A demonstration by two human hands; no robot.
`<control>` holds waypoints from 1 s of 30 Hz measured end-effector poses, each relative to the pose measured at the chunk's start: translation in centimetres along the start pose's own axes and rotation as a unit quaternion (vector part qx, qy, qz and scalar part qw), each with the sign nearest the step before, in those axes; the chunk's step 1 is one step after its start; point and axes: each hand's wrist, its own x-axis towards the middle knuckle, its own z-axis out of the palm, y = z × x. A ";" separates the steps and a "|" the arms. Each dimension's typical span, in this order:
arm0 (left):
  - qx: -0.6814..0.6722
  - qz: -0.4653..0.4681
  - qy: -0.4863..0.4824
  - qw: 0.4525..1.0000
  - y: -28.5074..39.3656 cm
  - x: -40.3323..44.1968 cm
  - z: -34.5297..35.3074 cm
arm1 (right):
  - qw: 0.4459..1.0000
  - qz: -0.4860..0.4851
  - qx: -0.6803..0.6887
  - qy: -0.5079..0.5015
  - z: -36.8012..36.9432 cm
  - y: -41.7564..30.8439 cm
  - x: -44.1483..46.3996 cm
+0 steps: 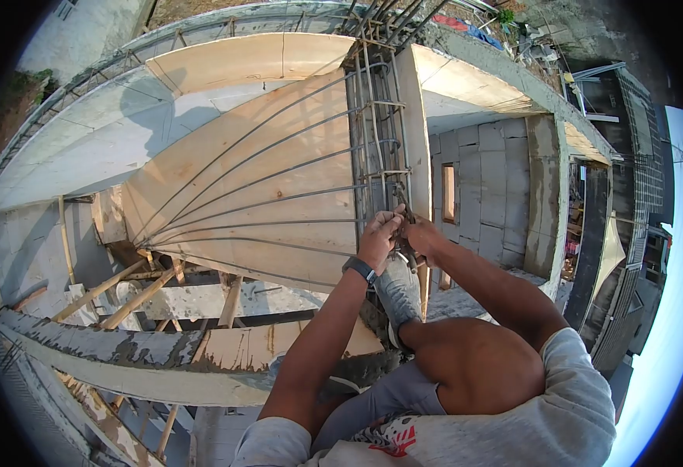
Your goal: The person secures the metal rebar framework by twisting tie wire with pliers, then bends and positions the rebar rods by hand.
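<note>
My left hand [380,236], with a dark watch [360,269] on its wrist, is closed in a pinch at the lower part of a rebar cage [375,128]. What lies between its fingertips is too small to make out. Close beside it, my right hand [425,238] is wrapped around a dark metal hand tool [410,255] that looks like pincers. The tool's upper end is at the cage, partly hidden by my fingers. Several curved rebars [279,188] fan out from the cage to the left, over a plywood panel [271,159].
My shoe [397,292] rests just below my hands. Concrete beams [162,350] and wooden props [135,300] stand over a drop at lower left. A plywood board [415,117] edges the cage on the right, beyond which a block wall [481,187] stands lower down.
</note>
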 end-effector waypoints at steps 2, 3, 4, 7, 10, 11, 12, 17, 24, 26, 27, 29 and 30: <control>-0.018 -0.004 -0.001 1.000 0.0 -0.3 0.0 | 0.996 -0.070 -0.052 0.018 0.5 2.2 1.6; -0.012 -0.002 0.000 1.000 -0.1 -0.2 -0.2 | 0.986 -0.125 -0.102 0.039 0.5 3.8 2.9; -0.005 0.000 0.001 1.000 -0.2 0.0 -0.5 | 0.981 -0.143 -0.121 0.049 0.5 4.0 3.0; 0.026 0.005 -0.001 1.000 -0.1 0.3 -0.6 | 0.987 -0.117 -0.093 0.052 1.0 2.7 1.2; 0.074 0.004 0.007 0.997 0.4 0.1 -0.4 | 0.997 -0.043 0.065 0.021 1.7 1.6 -0.2; 0.091 0.003 0.012 0.996 0.6 0.0 -0.2 | 0.995 -0.030 0.097 0.016 1.9 1.8 -0.1; 0.117 0.008 0.014 0.993 0.9 0.1 -0.2 | 0.991 -0.018 0.129 0.010 2.1 2.0 0.2; 0.181 0.059 0.003 0.982 1.0 0.4 -0.2 | 0.956 0.021 0.286 -0.063 2.4 2.5 0.4; 0.248 0.064 0.016 0.967 1.8 0.2 0.7 | 0.896 0.030 0.420 -0.137 2.6 2.3 0.4; 0.298 0.086 0.029 0.950 2.4 0.3 0.9 | 0.866 0.016 0.474 -0.160 2.6 2.4 0.8; 0.260 0.067 0.049 0.962 3.1 -0.1 1.6 | 0.842 0.009 0.510 -0.177 2.7 2.2 0.8; 0.182 0.026 0.088 0.979 4.7 -1.3 3.1 | 0.793 -0.014 0.568 -0.219 2.7 1.5 0.0; 0.153 0.045 0.112 0.981 4.3 -1.1 3.0 | 0.786 -0.007 0.577 -0.222 2.7 1.7 0.0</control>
